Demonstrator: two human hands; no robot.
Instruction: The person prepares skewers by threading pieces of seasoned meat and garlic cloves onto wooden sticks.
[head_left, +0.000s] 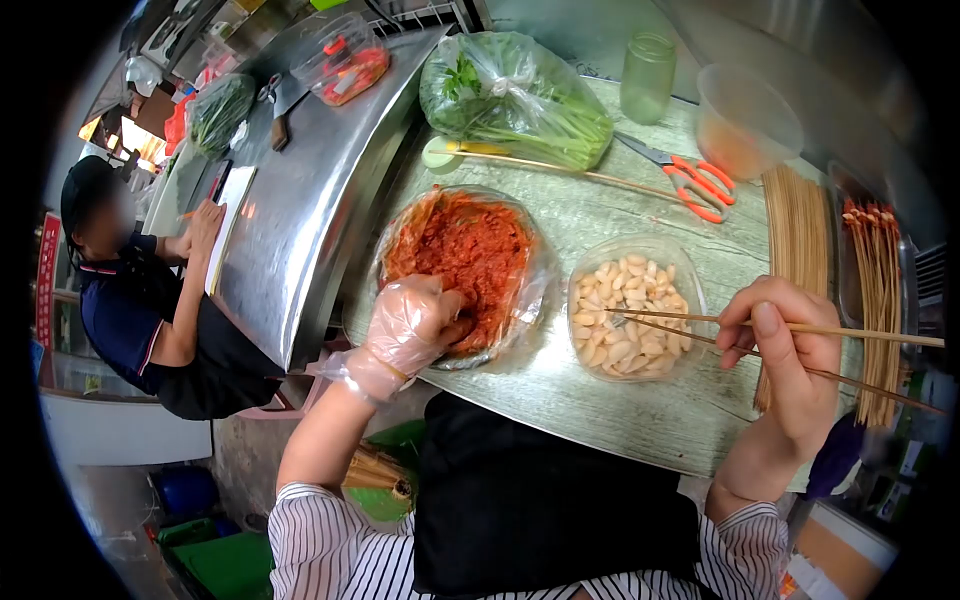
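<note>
A plastic-lined bowl of chunky red paste [470, 250] sits on the pale green table. My left hand [408, 322], in a clear plastic glove, has its curled fingertips in the paste at the near side; what they hold, if anything, is hidden. To the right is a clear tub of peeled garlic cloves [632, 310]. My right hand [785, 350] is bare and closed on a pair of chopsticks [860, 333]. Their tips reach over the garlic, with a small greyish bit at the tips that I cannot make out.
Bagged greens [515, 95], a green jar [648, 78], a plastic tub [748, 120] and orange-handled scissors [690, 180] stand behind. Skewers [797, 230] and red-tipped skewers [875, 300] lie right. A person [130, 290] is at the steel counter [330, 180], left.
</note>
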